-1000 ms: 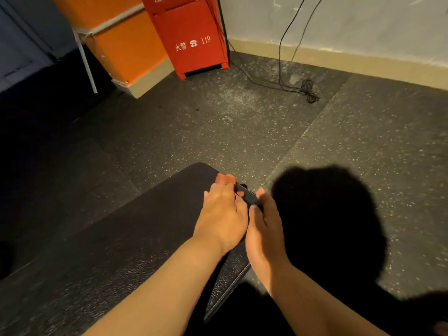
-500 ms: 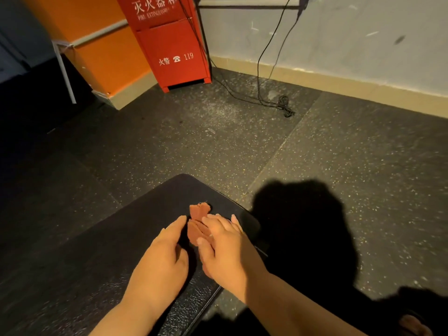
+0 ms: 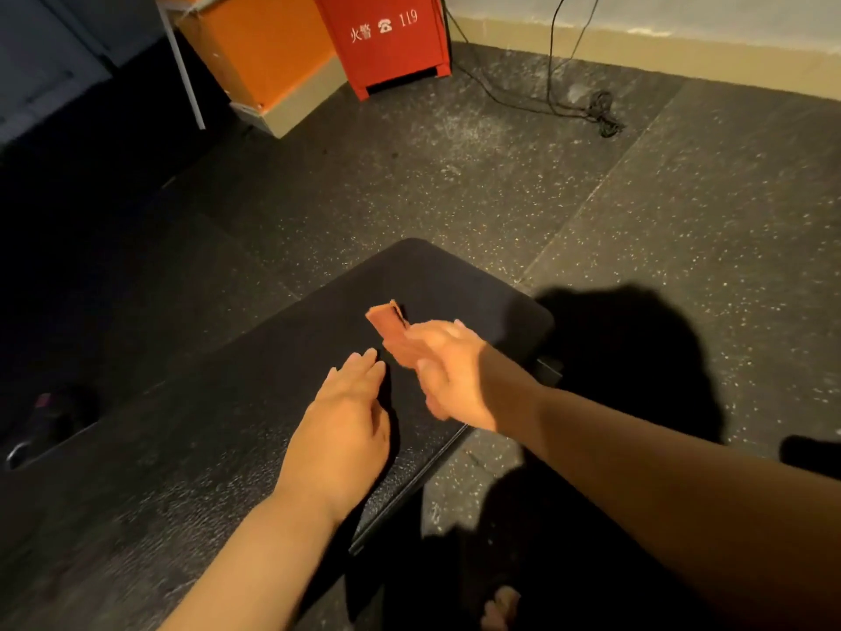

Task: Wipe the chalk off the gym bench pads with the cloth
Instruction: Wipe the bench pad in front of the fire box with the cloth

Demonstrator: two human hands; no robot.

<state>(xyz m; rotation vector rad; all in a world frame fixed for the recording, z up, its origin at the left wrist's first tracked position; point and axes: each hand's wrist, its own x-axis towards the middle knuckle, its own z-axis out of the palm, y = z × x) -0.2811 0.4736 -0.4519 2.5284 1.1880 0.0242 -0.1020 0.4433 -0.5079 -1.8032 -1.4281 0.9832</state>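
A black textured bench pad (image 3: 255,393) runs from the lower left toward the middle of the head view, its rounded end near the centre. My right hand (image 3: 448,373) holds a small folded reddish-brown cloth (image 3: 387,327) just above the pad's end; the cloth sticks out past my fingers toward the upper left. My left hand (image 3: 343,430) lies flat on the pad with its fingers straight, just left of the right hand. Faint pale speckles show on the pad's near surface.
A speckled dark rubber floor (image 3: 682,230) surrounds the bench. A red fire cabinet (image 3: 387,38) and an orange box (image 3: 259,52) stand at the far wall. A black cable (image 3: 600,113) lies coiled on the floor. My bare foot (image 3: 500,608) shows below.
Both hands were together at the pad's far corner. My right hand has since picked up the reddish cloth and lifted it, and my left hand has drawn back and flattened on the pad.
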